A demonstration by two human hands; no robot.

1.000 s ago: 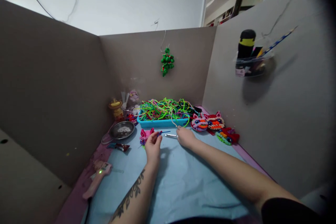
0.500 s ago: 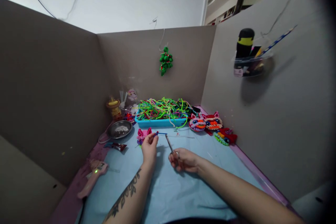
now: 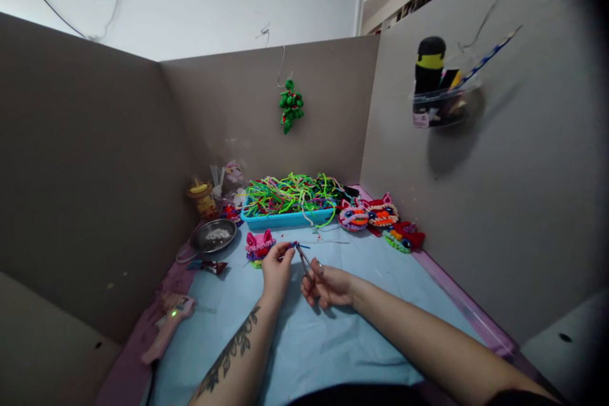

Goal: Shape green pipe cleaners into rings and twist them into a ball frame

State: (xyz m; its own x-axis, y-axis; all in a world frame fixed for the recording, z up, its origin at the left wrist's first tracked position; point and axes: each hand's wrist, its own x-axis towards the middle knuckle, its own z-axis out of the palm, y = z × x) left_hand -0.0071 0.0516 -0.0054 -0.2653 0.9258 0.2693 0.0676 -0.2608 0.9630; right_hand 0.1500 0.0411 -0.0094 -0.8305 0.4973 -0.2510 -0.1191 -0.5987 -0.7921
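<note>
Between thumb and fingers my left hand (image 3: 278,264) pinches a small blue piece (image 3: 304,247) that looks like pipe cleaner, one straight end sticking out to the right. Scissors (image 3: 303,260) are in my right hand (image 3: 328,287), thumb and fingers through the handles, blades parted around the blue piece close to my left fingertips. Just behind my left hand sits a pink, red and purple fuzzy figure with ears (image 3: 259,246); my hand hides part of its right side.
Behind stands a blue tray (image 3: 266,222) heaped with colourful fuzzy strands. Finished-looking fuzzy faces (image 3: 380,212) lie right. A metal dish (image 3: 202,241) with white bits, a dark-red packet (image 3: 214,266) and a pink glue gun (image 3: 169,323) lie left. Grey panels surround the blue cloth (image 3: 352,342).
My right hand picked up the scissors from beside the tray, drew back, then brought the opened blades onto the blue piece. My left hand kept its pinch. The view shifted slightly.
</note>
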